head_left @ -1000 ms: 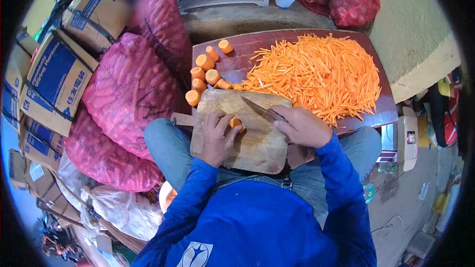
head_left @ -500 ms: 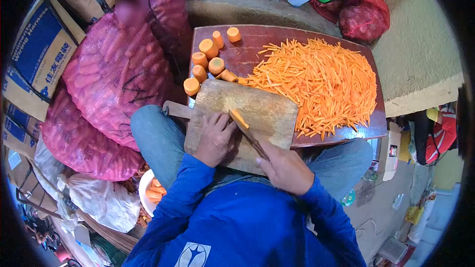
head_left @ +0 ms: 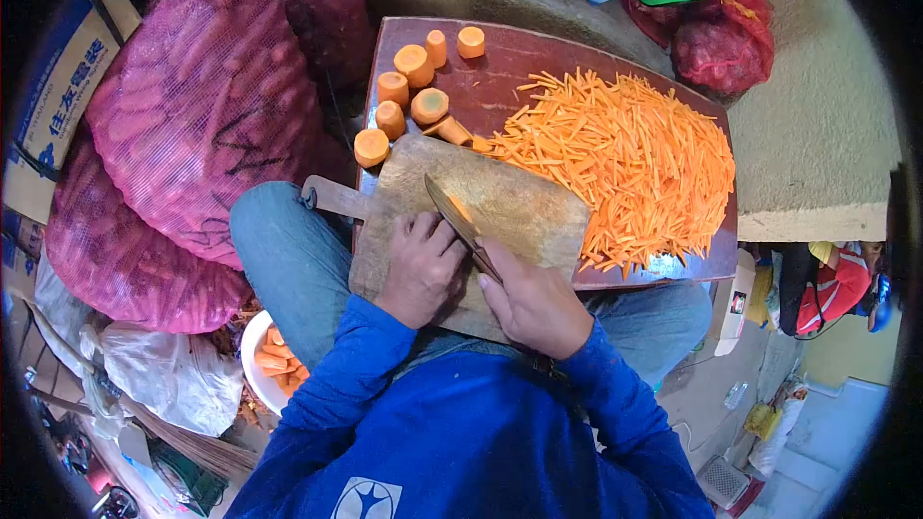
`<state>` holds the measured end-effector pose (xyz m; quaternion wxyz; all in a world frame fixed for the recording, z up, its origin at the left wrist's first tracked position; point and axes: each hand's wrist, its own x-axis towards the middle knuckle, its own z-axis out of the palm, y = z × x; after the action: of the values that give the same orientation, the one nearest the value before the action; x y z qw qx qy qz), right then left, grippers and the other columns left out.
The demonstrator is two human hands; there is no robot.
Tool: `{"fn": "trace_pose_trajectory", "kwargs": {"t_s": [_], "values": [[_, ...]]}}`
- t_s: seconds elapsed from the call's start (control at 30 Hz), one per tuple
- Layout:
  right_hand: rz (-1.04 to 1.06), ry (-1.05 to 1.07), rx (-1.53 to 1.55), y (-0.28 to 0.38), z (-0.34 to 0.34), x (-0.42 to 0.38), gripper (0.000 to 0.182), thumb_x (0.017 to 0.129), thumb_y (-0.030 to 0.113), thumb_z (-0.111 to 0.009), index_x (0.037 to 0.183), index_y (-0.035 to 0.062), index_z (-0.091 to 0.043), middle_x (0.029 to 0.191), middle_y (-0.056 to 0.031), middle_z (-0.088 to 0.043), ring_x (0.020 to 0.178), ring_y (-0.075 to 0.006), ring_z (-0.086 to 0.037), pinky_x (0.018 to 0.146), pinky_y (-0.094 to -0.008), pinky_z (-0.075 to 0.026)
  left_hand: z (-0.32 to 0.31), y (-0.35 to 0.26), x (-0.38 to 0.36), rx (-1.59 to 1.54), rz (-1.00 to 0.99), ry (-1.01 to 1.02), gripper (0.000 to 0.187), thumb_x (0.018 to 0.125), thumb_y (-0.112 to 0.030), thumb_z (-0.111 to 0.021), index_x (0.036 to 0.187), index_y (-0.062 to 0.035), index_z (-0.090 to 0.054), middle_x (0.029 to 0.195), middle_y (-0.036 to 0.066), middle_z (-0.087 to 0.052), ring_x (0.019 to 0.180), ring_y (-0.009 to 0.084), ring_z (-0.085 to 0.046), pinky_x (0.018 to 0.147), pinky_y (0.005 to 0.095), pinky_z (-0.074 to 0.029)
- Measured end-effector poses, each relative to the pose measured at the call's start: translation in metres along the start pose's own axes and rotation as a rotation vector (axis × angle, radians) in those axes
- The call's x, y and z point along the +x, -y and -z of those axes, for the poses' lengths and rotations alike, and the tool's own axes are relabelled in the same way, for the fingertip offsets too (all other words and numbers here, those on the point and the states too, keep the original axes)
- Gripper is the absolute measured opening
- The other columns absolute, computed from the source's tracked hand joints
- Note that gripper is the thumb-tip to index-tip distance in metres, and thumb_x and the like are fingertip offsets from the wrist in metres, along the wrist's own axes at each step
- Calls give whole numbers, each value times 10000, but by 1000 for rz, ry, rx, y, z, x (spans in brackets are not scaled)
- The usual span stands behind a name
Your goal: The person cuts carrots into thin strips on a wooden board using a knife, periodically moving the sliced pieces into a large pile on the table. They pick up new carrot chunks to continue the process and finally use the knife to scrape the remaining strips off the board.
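My right hand (head_left: 536, 306) is closed around the handle of a knife (head_left: 450, 204). Its blade slants up and left across a worn wooden cutting board (head_left: 524, 194), which lies over my lap and the table edge. My left hand (head_left: 419, 267) rests on the board with curled fingers, close beside the blade; whatever is under them is hidden. A small orange carrot piece (head_left: 463, 210) shows along the blade's far side. Several cut carrot chunks (head_left: 413, 65) stand beyond the board at the left. To the right is a large heap of carrot strips (head_left: 635, 168).
The chunks and strips lie on a reddish-brown table (head_left: 486, 86). Pink mesh sacks (head_left: 207, 106) crowd the left side. A white bowl (head_left: 252, 365) with carrot pieces sits by my left leg. A metal handle (head_left: 336, 197) pokes from the board's left edge. A concrete ledge (head_left: 817, 216) stands right.
My view has shifted slightly. The knife has tilted, its blade showing more broadside beside my left fingers, and my right hand has moved a little left.
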<state>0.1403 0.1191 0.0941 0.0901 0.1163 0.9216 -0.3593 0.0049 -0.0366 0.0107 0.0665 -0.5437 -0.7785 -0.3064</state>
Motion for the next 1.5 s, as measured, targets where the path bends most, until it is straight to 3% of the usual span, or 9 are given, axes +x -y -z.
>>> {"fn": "trace_pose_trajectory", "kwargs": {"t_s": [0.27, 0.4, 0.67, 0.8, 1.0, 1.2, 1.27, 1.37, 1.5], "values": [[-35, 38, 12, 10, 15, -38, 489, 1070, 227, -607, 1496, 34, -464, 1121, -322, -732, 1020, -519, -714, 840, -602, -573, -5, 1, -3, -25, 36, -33, 387, 701, -122, -800, 1081, -57, -759, 1119, 102, -668, 1111, 332, -620, 955, 513, -464], [-47, 39, 28, -1, 0, -18, 509, 1070, 224, -606, 1516, 34, -451, 1148, -333, -727, 1017, -532, -713, 842, -607, -575, -7, 1, -1, -23, 4, -77, 308, 700, -121, -790, 989, -25, -745, 1075, 110, -649, 1093, 326, -600, 955, 504, -450], [38, -54, 3, 1, -3, -13, 481, 1069, 199, -623, 1492, 7, -498, 1026, -315, -726, 908, -546, -708, 795, -572, -565, -8, -1, -3, -37, 20, -88, 327, 709, -115, -776, 1021, -21, -761, 1111, 107, -667, 1106, 325, -604, 990, 508, -451], [-17, 0, 14, 2, 2, -10, 487, 1067, 209, -608, 1487, 7, -466, 1115, -338, -721, 980, -548, -707, 825, -613, -567, -10, 1, -4, -2, -5, -100, 301, 731, -128, -763, 1016, -29, -766, 1107, 95, -669, 1110, 314, -607, 991, 512, -452], [210, -179, 95, -14, -16, -13, 479, 1058, 193, -617, 1472, -6, -480, 1075, -334, -719, 965, -551, -704, 814, -613, -559, -14, 3, -8, 70, -18, -73, 262, 760, -152, -743, 993, -36, -773, 1108, 93, -669, 1110, 315, -606, 990, 519, -451], [105, -66, 77, 10, 8, -41, 480, 1062, 196, -613, 1479, -1, -478, 1039, -343, -717, 942, -547, -707, 799, -620, -561, -5, -4, -6, 57, -7, -46, 232, 789, -150, -712, 976, -29, -778, 1117, 96, -666, 1105, 310, -598, 986, 516, -451], [-56, 38, 22, 15, 15, -49, 450, 1065, 205, -611, 1448, 2, -490, 1026, -351, -714, 942, -550, -704, 798, -626, -559, -8, -2, -5, 49, -11, -61, 226, 797, -148, -705, 975, -31, -781, 1113, 97, -663, 1105, 307, -597, 986, 514, -450], [-71, 41, 35, 5, 8, -40, 439, 1065, 211, -616, 1432, 0, -499, 1034, -355, -711, 955, -559, -699, 809, -624, -557, -12, 2, -8, 88, -6, -9, 326, 758, -151, -766, 1072, -66, -793, 1153, 87, -685, 1120, 316, -612, 979, 515, -458], [32, -56, 20, -3, -4, -6, 440, 1066, 210, -617, 1435, -2, -504, 1044, -364, -707, 961, -564, -696, 826, -623, -551, -11, -3, -3, 51, -5, -91, 217, 813, -155, -689, 973, -37, -775, 1052, 97, -639, 1062, 302, -590, 948, 502, -447]]}}
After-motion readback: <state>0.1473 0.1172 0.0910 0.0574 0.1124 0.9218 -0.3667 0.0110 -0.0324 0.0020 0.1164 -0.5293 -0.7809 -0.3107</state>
